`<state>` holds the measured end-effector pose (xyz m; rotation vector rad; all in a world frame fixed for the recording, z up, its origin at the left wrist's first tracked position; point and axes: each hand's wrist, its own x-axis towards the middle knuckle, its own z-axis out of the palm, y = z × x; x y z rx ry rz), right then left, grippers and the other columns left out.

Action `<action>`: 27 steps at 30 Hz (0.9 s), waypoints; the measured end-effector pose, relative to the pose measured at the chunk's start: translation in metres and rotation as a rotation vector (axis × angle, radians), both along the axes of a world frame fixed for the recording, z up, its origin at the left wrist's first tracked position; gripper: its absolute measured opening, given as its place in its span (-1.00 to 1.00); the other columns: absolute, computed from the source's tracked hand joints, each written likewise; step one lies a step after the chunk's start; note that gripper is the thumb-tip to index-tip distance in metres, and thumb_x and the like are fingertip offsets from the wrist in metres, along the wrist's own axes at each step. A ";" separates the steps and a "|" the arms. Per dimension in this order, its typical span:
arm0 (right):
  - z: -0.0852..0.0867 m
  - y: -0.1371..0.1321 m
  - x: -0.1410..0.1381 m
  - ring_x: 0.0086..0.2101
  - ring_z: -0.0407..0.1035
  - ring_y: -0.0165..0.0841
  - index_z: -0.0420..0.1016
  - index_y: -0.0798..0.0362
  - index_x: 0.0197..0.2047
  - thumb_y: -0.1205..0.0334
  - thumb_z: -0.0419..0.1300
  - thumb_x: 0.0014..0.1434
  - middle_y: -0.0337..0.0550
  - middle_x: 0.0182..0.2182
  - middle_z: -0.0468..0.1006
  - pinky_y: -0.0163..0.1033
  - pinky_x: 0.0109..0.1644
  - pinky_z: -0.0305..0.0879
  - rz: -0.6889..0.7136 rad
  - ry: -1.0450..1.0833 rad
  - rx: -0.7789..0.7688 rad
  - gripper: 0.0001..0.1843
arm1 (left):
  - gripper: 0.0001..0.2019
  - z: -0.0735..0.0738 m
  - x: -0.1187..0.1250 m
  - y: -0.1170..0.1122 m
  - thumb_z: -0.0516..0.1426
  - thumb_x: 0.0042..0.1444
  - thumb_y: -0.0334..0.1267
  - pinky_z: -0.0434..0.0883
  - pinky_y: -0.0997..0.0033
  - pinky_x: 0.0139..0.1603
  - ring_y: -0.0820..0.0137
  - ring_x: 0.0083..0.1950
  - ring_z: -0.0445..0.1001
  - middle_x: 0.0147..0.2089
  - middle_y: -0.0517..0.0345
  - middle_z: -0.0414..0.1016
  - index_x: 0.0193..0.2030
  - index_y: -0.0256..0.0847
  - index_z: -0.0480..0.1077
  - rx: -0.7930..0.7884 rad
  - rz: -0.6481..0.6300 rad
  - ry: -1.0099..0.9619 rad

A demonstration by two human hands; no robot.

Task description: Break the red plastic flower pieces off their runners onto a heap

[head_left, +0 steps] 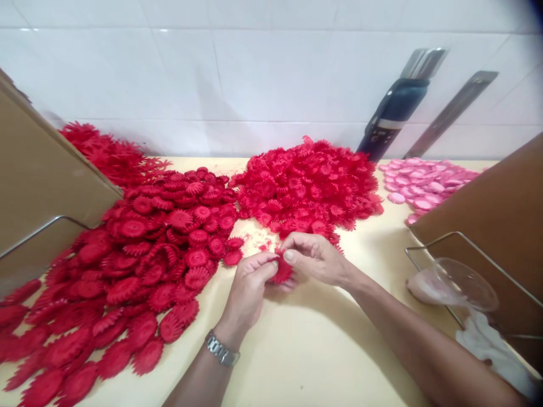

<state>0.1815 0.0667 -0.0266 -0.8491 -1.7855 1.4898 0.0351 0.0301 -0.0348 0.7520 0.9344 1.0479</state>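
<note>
A small red flower-shaped piece [281, 271] with a toothed rim is held between my two hands over the pale table. My left hand [251, 285], with a metal watch on its wrist, pinches it from the left. The thumb and fingertips of my right hand [316, 259] close on its upper right side. Exactly what the right fingertips grip is partly hidden. Just beyond my hands rises a heap of bright red fringed pieces [309, 183]. On the left spreads a pile of darker red toothed discs [139, 271].
Cardboard panels stand left [51, 152] and right [479, 237]. A dark blue bottle [394, 110] and a metal ruler-like strip [453, 113] are by the tiled wall. Pink discs [428, 183] lie back right, above a clear plastic cup [449, 285]. Red strips [106, 155] sit back left.
</note>
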 end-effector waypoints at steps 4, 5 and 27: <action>0.002 0.001 -0.003 -0.60 0.21 -0.50 0.27 0.09 -0.49 0.12 0.09 0.15 -0.32 -0.63 0.31 -0.36 -0.51 0.17 -0.135 0.039 0.024 -0.74 | -0.89 0.002 -0.002 -0.001 0.09 -0.06 -0.35 0.39 0.47 -0.51 0.41 -0.57 0.46 -0.59 0.10 0.48 -0.48 -0.34 0.42 0.022 -0.009 0.053; 0.003 0.003 -0.001 -0.59 0.21 -0.50 0.28 0.09 -0.49 0.14 0.09 0.15 -0.32 -0.62 0.31 -0.36 -0.50 0.17 -0.230 0.006 0.085 -0.75 | -0.89 0.003 -0.002 -0.001 0.09 -0.07 -0.35 0.39 0.46 -0.51 0.40 -0.57 0.46 -0.58 0.09 0.49 -0.49 -0.34 0.41 0.015 -0.001 0.063; 0.009 -0.005 -0.007 -0.36 0.31 -0.42 0.35 0.07 -0.29 0.25 0.32 -0.06 -0.23 -0.39 0.41 -0.33 -0.31 0.26 -0.168 -0.344 0.517 -0.73 | -0.96 0.003 0.004 0.001 0.17 -0.19 -0.41 0.27 0.59 -0.50 0.58 -0.56 0.29 -0.60 0.24 0.39 -0.53 -0.33 0.45 -0.007 0.203 -0.033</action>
